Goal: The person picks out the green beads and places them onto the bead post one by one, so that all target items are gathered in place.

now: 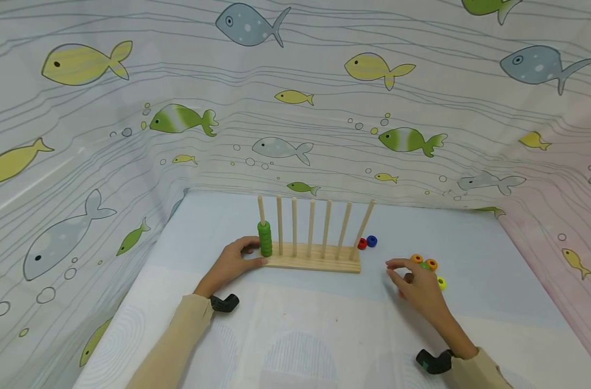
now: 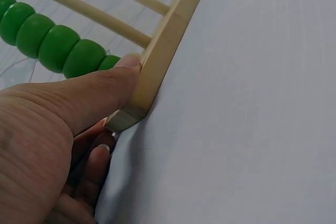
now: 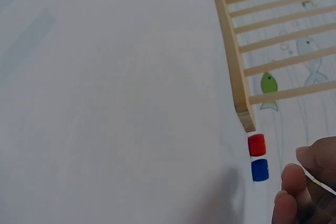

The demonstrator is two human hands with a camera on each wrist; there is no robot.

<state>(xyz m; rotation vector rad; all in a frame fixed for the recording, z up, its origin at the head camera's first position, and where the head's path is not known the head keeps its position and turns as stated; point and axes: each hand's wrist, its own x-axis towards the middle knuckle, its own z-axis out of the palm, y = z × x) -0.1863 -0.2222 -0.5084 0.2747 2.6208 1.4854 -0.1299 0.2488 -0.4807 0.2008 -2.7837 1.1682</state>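
A wooden peg rack (image 1: 314,263) with several upright pegs stands on the table. Its leftmost peg carries a stack of green beads (image 1: 265,239). My left hand (image 1: 232,265) grips the rack's left end, the thumb (image 2: 113,80) on the front of the base beside the lowest green bead. My right hand (image 1: 419,286) hovers right of the rack, thumb and index finger apart, with nothing seen between them. Just beyond it lie orange beads (image 1: 432,264), a green bead (image 1: 424,266) and a yellow bead (image 1: 442,282), partly hidden by the hand.
A red bead (image 1: 362,244) and a blue bead (image 1: 371,241) lie beside the rack's right end. The white table (image 1: 295,319) meets a fish-printed sheet (image 1: 324,119) that rises at the back and sides.
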